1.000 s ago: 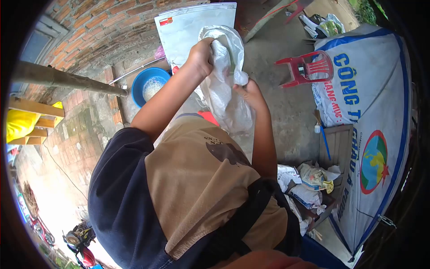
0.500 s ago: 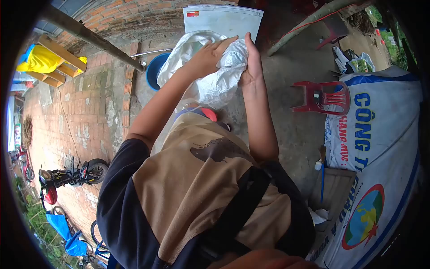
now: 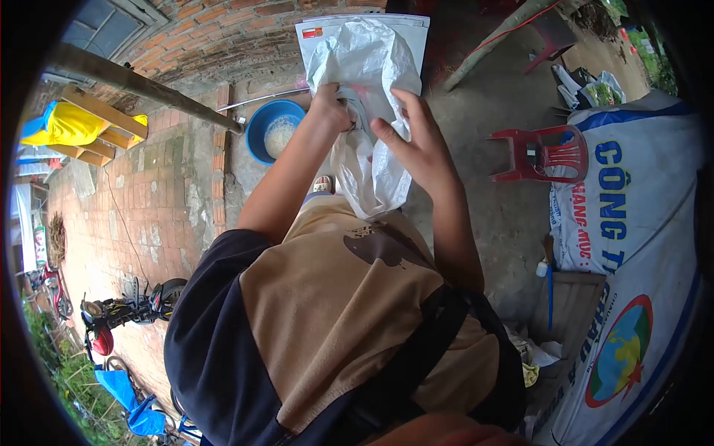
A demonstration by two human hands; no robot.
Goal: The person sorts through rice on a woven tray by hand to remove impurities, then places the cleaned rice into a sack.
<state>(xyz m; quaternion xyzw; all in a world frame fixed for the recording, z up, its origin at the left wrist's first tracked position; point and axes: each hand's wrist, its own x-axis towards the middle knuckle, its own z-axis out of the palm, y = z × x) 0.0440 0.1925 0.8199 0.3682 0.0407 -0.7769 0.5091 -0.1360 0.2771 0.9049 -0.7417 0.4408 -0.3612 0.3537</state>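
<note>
A thin white plastic sack (image 3: 364, 44) hangs spread in front of my chest, its creased folds reaching down to my shirt. My left hand (image 3: 331, 110) is closed on its left side, with the fingertips partly hidden in the folds. On the other side my right hand (image 3: 422, 145) touches the sack, thumb and forefinger spread apart; its remaining fingers are partly hidden. Left of the sack, a blue basin (image 3: 256, 141) on the floor holds something whitish.
Behind the sack is a white panel (image 3: 309, 52) by the brick wall (image 3: 245, 44). A red plastic chair (image 3: 547, 160) lies at right beside large printed white sheeting (image 3: 617, 245). A wooden pole (image 3: 163, 89) slants at upper left; a motorbike (image 3: 134, 305) stands at lower left.
The sack was bunched between my palms and is now spread out. My hands have moved apart and down, and the right thumb has swung inward. More of the blue basin shows.
</note>
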